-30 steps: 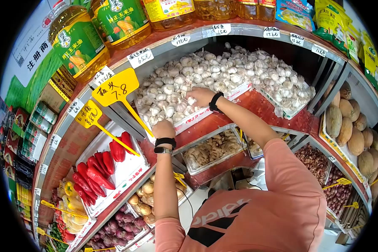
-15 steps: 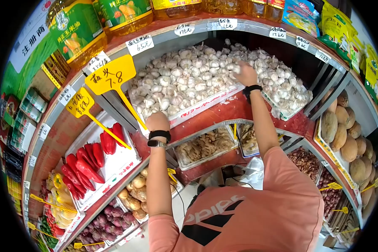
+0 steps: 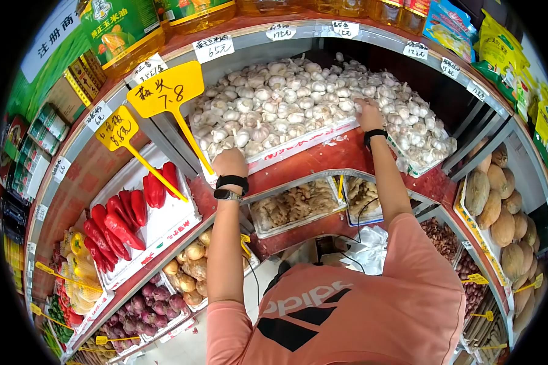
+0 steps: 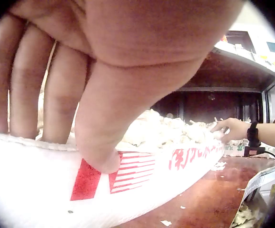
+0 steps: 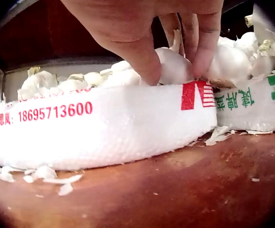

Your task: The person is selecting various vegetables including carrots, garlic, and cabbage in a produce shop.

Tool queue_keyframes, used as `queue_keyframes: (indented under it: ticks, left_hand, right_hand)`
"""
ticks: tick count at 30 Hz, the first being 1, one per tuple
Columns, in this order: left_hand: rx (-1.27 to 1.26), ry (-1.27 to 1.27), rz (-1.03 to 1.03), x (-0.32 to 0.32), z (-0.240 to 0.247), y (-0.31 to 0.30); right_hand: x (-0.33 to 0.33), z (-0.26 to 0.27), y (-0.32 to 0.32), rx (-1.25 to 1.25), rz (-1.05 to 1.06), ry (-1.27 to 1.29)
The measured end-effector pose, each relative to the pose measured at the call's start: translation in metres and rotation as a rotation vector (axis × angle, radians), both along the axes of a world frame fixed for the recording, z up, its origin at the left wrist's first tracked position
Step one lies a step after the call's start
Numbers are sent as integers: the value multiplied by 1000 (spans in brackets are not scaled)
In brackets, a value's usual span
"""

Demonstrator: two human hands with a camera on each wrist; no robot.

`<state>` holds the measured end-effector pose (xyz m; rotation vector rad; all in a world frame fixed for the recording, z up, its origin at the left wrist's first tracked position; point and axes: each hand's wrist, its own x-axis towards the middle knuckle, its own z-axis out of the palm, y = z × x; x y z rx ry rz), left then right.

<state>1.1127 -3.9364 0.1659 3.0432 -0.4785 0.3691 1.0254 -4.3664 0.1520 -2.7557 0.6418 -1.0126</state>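
Note:
A white foam tray [image 3: 304,143] heaped with garlic bulbs [image 3: 274,100] lies on the red shelf. At its left front corner my left hand [image 3: 230,163] grips the rim, the thumb [image 4: 99,137] over the printed outer wall and the fingers [image 4: 25,85] inside. My right hand [image 3: 369,115] is by the tray's right front end. There, in the right wrist view, its thumb and fingers pinch a white garlic bulb [image 5: 173,66] just above the rim. A second tray [image 5: 251,111] with green print, also full of garlic, adjoins that end.
Yellow price signs [image 3: 165,89] stand up by the left corner. Red peppers [image 3: 115,222] lie in a tray on the left, melon-like produce [image 3: 496,191] on the right. Ginger [image 3: 295,204] sits on the shelf below. Garlic skins [image 5: 47,173] litter the red shelf.
My right hand has moved right from the middle of the garlic, reached over the heap, then drawn back to the front rim. The left hand stays at the tray's left corner.

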Motion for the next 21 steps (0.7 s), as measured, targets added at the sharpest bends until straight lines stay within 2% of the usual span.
queue_keyframes:
  ticks: [3, 5, 7, 9, 10, 11, 12, 13, 14, 15, 16, 17, 21]
  left_hand:
    - [-21, -10, 10, 2, -5, 2]
    - [-37, -28, 16, 3, -7, 0]
    - [-3, -10, 46, 4, -6, -4]
    - [21, 33, 49, 1, 3, -5]
    - [26, 67, 27, 6, -1, -4]
    - [40, -10, -22, 6, -4, -2]
    - [36, -9, -33, 0, 1, -1]
    - [30, -14, -38, -5, 7, 0]
    - [2, 12, -44, -6, 7, 2]
    - [-11, -21, -35, -7, 5, 3]
    - [-3, -69, -72, -10, 3, 7]
    - [1, -117, -104, -11, 1, 9]
    - [-21, -25, 0, -10, 0, 7]
  right_hand:
    - [-3, 26, 25, -66, -110, 28]
    - [13, 30, 36, -197, 92, -183]
    - [19, 61, 96, -208, 326, -335]
    - [42, 59, 135, -174, 678, -227]
    - [42, 66, 168, -65, 722, -109]
    - [57, 52, 188, -31, 801, -89]
    - [72, 41, 201, 1, 888, 53]
    - [83, 26, 217, 16, 856, 134]
    - [81, 32, 228, -27, 847, 319]
    - [88, 15, 232, -10, 871, 199]
    - [101, 5, 230, 13, 894, 200]
    - [107, 10, 230, 31, 922, 204]
    - [106, 27, 222, 77, 1030, 296]
